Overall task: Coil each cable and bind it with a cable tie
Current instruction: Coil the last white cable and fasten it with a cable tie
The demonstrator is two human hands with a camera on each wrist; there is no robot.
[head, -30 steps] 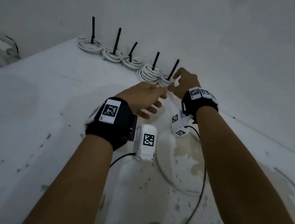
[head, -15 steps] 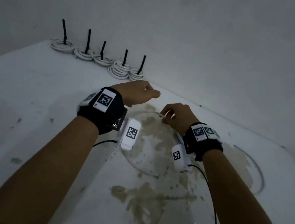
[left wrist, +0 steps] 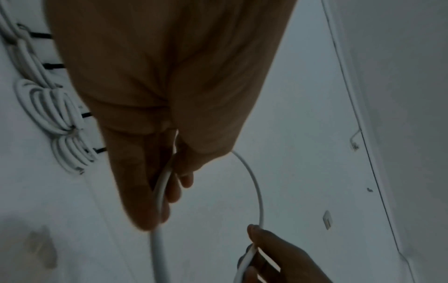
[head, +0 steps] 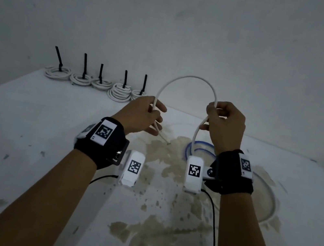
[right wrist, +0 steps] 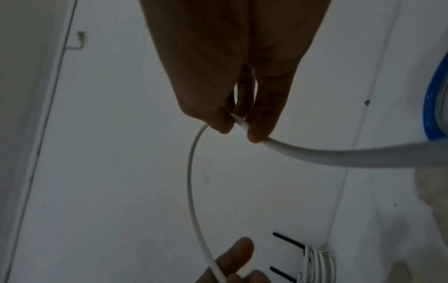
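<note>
Left hand (head: 144,115) and right hand (head: 224,123) each pinch the white cable (head: 188,77), held arched above the table (head: 24,142), presumably to form its first loop. 5 tied coils (head: 119,93) line the far edge.

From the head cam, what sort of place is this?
Probably a bare makeshift workbench, not a home: stained white table against a blank wall, a row of tied coils, both hands bending a white cable.
</note>
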